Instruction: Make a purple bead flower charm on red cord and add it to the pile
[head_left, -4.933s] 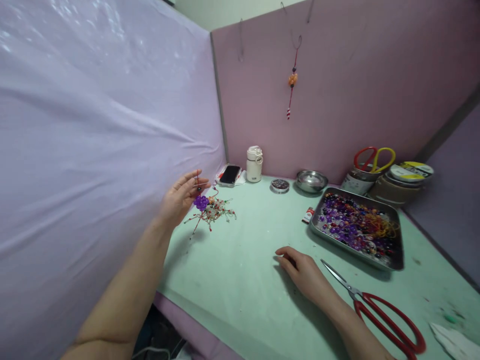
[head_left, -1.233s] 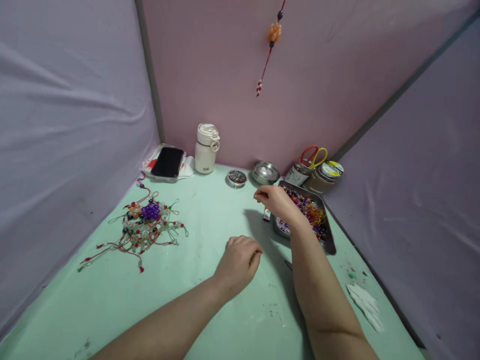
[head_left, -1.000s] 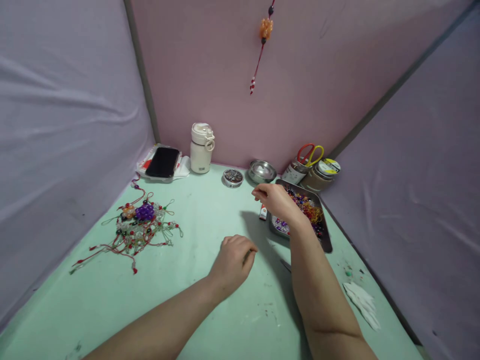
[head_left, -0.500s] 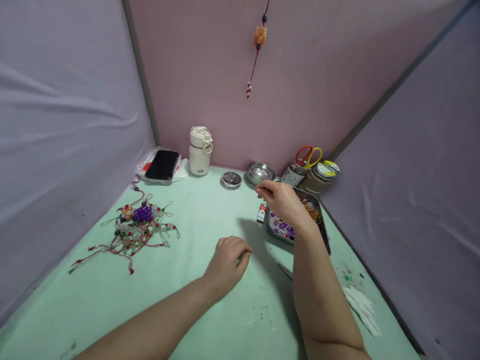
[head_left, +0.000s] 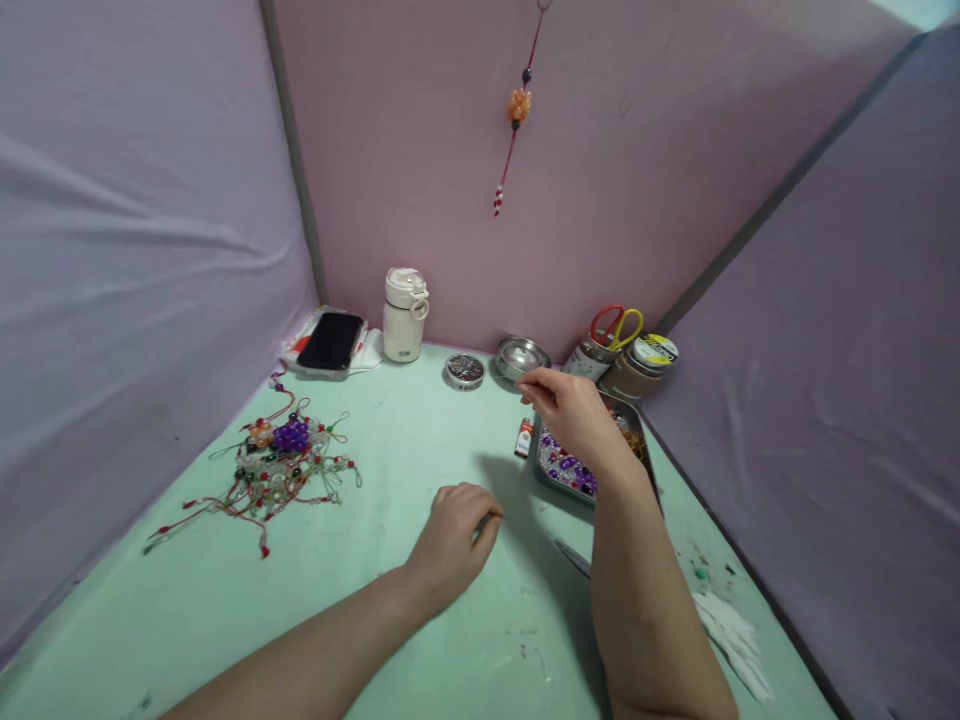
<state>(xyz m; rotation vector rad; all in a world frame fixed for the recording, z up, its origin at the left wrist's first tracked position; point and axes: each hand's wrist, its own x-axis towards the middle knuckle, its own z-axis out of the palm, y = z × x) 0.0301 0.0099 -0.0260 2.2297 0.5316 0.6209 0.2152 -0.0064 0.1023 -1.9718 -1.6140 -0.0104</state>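
Observation:
My left hand [head_left: 456, 535] is low over the middle of the table, fingers curled and thumb pressed to the fingertips. Whatever it may pinch is too small to make out. Higher up and to the right, my right hand [head_left: 566, 408] hangs above the left rim of a dark metal tray [head_left: 547, 482]. Its thumb and fingers are pinched together, and no held thing shows clearly. Purple and clear beads [head_left: 566, 465] fill part of the tray, and my right forearm hides some of it. A small red-and-white bottle [head_left: 523, 438] lies beside the tray.
Left lies a heap of beaded string ornaments [head_left: 277, 465]. Along the back are a phone [head_left: 331, 341], white flask [head_left: 405, 318], round container [head_left: 465, 371], metal bowl [head_left: 523, 356], scissors [head_left: 616, 325] and lidded jar [head_left: 641, 367]. A white glove [head_left: 731, 640] lies right. A beaded pendant [head_left: 518, 105] hangs behind.
The camera view has tilted up slightly, so things sit lower in the picture. Both hands keep nearly the same pinched poses; my left thumb and fingers look a little closer together.

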